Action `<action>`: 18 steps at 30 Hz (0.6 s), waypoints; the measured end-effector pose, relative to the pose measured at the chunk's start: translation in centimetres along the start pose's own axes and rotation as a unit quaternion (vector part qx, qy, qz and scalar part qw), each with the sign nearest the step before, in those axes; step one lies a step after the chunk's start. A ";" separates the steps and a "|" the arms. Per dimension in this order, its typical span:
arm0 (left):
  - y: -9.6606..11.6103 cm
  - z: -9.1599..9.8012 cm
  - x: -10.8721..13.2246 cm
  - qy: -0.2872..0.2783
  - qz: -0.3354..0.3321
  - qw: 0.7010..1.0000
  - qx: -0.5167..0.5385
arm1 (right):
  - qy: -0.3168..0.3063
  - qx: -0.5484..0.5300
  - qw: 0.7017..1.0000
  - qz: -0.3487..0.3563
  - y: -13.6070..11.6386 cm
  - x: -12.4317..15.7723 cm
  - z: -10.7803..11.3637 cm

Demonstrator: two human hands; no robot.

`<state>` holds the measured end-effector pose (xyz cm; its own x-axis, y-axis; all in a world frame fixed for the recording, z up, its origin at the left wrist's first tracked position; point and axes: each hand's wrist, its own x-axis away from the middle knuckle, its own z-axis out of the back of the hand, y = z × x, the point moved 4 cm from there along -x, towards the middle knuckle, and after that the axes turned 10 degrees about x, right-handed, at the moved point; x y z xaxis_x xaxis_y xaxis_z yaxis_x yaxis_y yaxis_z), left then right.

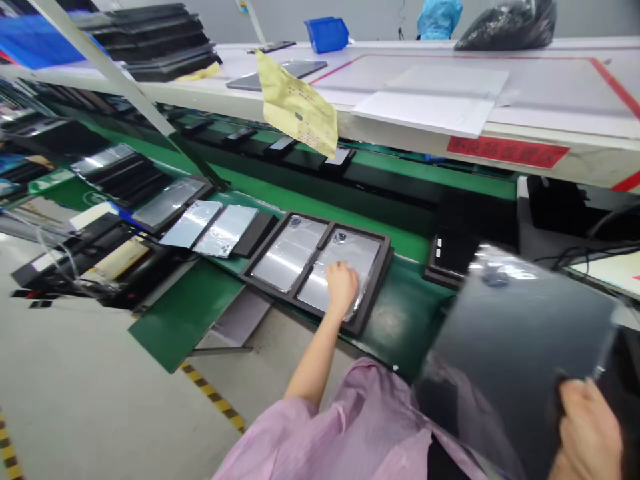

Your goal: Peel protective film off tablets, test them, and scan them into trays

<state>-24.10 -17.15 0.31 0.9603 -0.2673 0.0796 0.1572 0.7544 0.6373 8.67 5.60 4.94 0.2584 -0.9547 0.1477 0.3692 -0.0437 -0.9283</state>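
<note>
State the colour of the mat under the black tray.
The mat is green, shown best in the head view.

2 hands are counted: L hand point(343, 287) & R hand point(590, 427). 1 dark panel in clear film point(515, 347) is held in R hand. 1 black tray point(295, 305) is seen on 1 green conveyor belt point(400, 247), w/ 2 compartments & 2 bagged panels point(289, 255), 1 per compartment. 2 more bagged panels point(190, 223) are seen nearby on the belt. On 1 white bench point(575, 130), these are counted: 1 blue bin point(327, 35), 1 black plastic bag point(505, 25), 1 yellow envelope point(297, 103), 2 white sheets point(425, 113) & 1 red label point(507, 152). Stacks further along can't be counted: too small.
</note>
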 end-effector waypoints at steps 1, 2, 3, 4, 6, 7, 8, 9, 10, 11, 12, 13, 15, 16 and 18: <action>-2.2 1.5 -1.8 0.027 0.040 0.999 -0.014 | -0.031 -0.009 0.999 0.001 -0.5 -0.1 -2.3; -4.0 2.7 -3.4 0.044 0.073 0.996 -0.023 | -0.067 -0.015 0.998 -0.002 -1.1 0.0 -4.6; -5.4 3.5 -4.6 0.053 0.097 0.993 -0.028 | -0.103 -0.017 0.994 -0.008 -1.7 0.3 -6.9; -6.5 4.1 -5.7 0.055 0.116 0.991 -0.028 | -0.133 -0.013 0.991 -0.017 -2.2 0.6 -9.0; -7.7 4.9 -7.3 0.038 0.138 0.990 -0.014 | -0.160 0.000 0.986 -0.037 -3.0 1.4 -12.4; -8.1 5.1 -7.9 0.019 0.143 0.990 0.003 | -0.164 0.006 0.986 -0.041 -3.3 1.7 -13.6; -8.4 5.5 -8.4 -0.005 0.141 0.990 0.025 | -0.167 0.011 0.985 -0.040 -3.5 1.9 -14.6; -8.5 5.8 -8.7 -0.033 0.131 0.989 0.053 | -0.165 0.016 0.985 -0.037 -3.6 2.0 -15.2; -8.6 6.4 -8.8 -0.058 0.114 0.988 0.084 | -0.160 0.022 0.986 -0.032 -3.7 1.9 -15.6; -8.5 7.0 -8.7 -0.079 0.091 0.986 0.116 | -0.151 0.029 0.988 -0.025 -3.8 1.7 -15.8; -8.3 7.8 -8.5 -0.091 0.067 0.983 0.146 | -0.139 0.037 0.989 -0.016 -3.9 1.4 -15.7; -8.1 8.8 -8.2 -0.096 0.044 0.979 0.172 | -0.124 0.046 0.991 -0.005 -4.0 1.0 -15.5; -7.2 11.1 -7.3 -0.092 0.011 0.973 0.210 | -0.089 0.067 0.993 0.025 -4.4 0.4 -15.0; -6.6 12.2 -6.8 -0.087 0.001 0.969 0.232 | -0.074 0.077 0.994 0.037 -4.8 0.2 -14.9; -4.8 14.2 -5.8 -0.085 -0.001 0.947 0.309 | -0.056 0.081 0.994 0.055 -5.7 0.2 -15.0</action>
<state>-33.67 -27.76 7.64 0.9011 -0.4005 0.1663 -0.0556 0.2736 0.9602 -6.81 1.20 5.15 0.3991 -0.9122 0.0928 0.4692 0.1163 -0.8754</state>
